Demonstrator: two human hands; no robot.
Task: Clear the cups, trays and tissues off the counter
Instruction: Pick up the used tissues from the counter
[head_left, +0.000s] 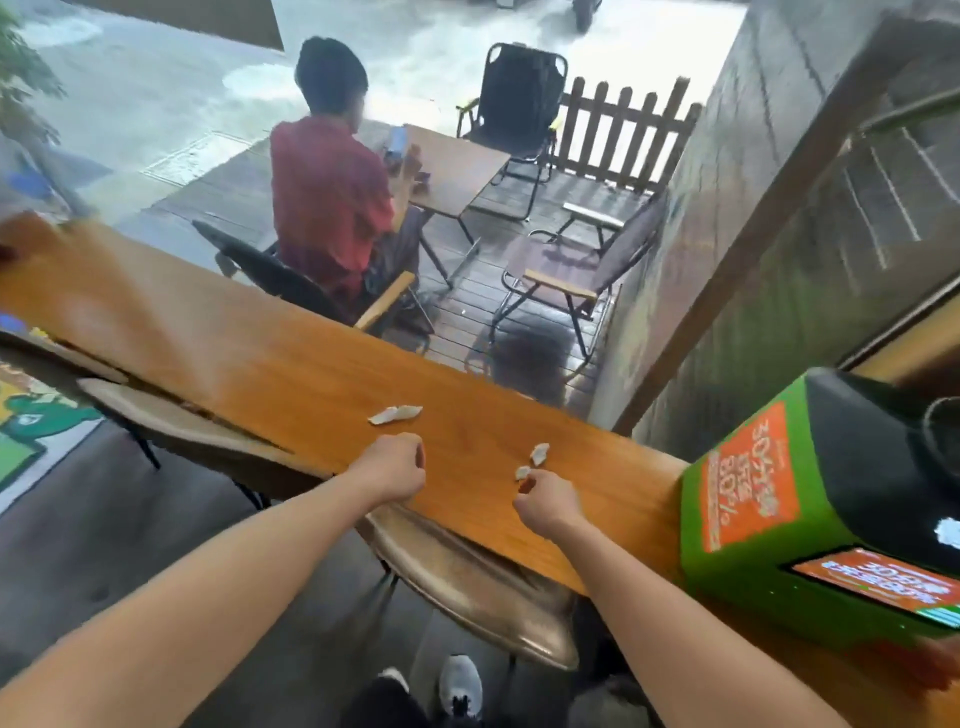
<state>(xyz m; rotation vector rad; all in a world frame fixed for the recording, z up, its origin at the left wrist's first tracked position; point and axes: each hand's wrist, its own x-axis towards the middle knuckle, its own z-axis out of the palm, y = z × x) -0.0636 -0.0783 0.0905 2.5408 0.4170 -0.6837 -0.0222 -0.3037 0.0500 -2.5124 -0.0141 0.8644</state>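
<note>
Three crumpled white tissue scraps lie on the long wooden counter (270, 364). The largest tissue scrap (395, 414) lies just beyond my left hand (395, 470), which is curled into a fist with nothing showing in it. A second tissue scrap (539, 453) lies a little beyond my right hand (548, 501). My right thumb and forefinger pinch the smallest tissue scrap (522, 472) at the counter surface. No cups or trays are in view.
A green and orange kiosk box (769, 519) with a screen stands on the counter's right end. Brown stools (467, 577) sit under the counter's near edge. Beyond it, a person in a red shirt (327, 202) sits at a patio table with folding chairs.
</note>
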